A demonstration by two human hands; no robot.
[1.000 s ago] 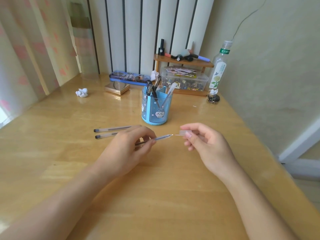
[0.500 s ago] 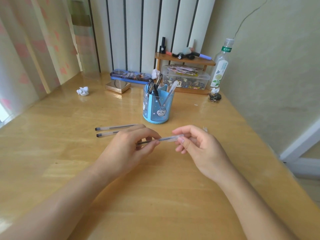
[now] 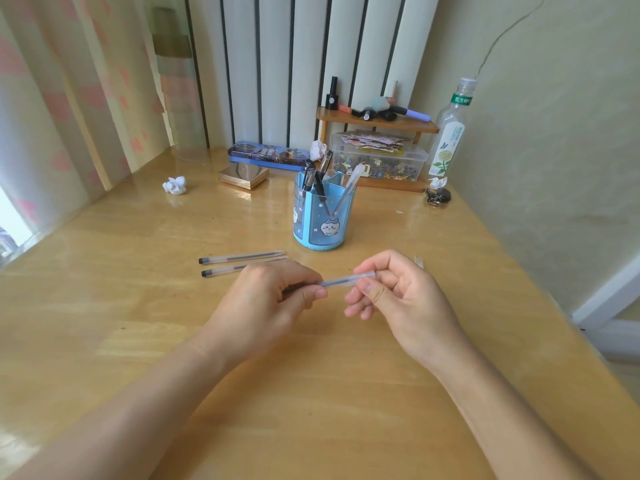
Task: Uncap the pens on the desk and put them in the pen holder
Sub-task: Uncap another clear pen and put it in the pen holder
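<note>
While the left hand (image 3: pixel 266 299) pinches the pen (image 3: pixel 337 281), right hand (image 3: pixel 398 292) fingers grip its cap end; holder (image 3: pixel 323 216) behind, two pens (image 3: pixel 242 261) beside.

Two bare, sleeveless forearms (image 3: pixel 145 403)

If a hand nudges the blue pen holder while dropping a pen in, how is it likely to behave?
The pen holder looks like thin plastic, so probably light. It stands upright on a glossy desk and may slide. Its pens lean above the rim, so a high knock might tip it.

Head-worn view, down over desk (image 3: pixel 138 341)
</note>
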